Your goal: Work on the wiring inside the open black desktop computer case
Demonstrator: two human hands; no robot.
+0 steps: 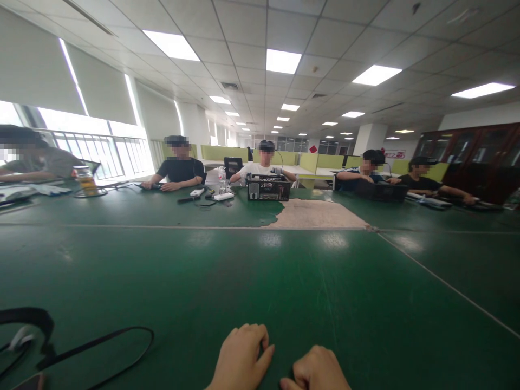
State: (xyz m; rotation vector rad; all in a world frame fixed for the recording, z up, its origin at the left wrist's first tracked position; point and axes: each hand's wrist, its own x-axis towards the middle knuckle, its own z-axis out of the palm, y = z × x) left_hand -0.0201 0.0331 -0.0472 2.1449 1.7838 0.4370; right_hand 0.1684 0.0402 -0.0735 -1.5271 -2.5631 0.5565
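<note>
Both of my hands are over the near edge of the green table (244, 271), low in the view. My left hand (244, 357) has its fingers curled down, with the thumb close to the index finger; what it holds, if anything, is hidden. To its right, my right hand (317, 371) is closed, knuckles up, and a small dark thing shows beside its thumb, too small to name. The two hands are apart. A black strap or cable (101, 340) lies in a loop to the left of them.
Across the table stands an open metal computer case (268, 188) before a person in white. White power adapters (223, 196), a bottle (222, 179) and a jar of amber liquid (86, 181) stand left of it. Other people sit along the far side. A bare patch (320, 214) marks the tabletop.
</note>
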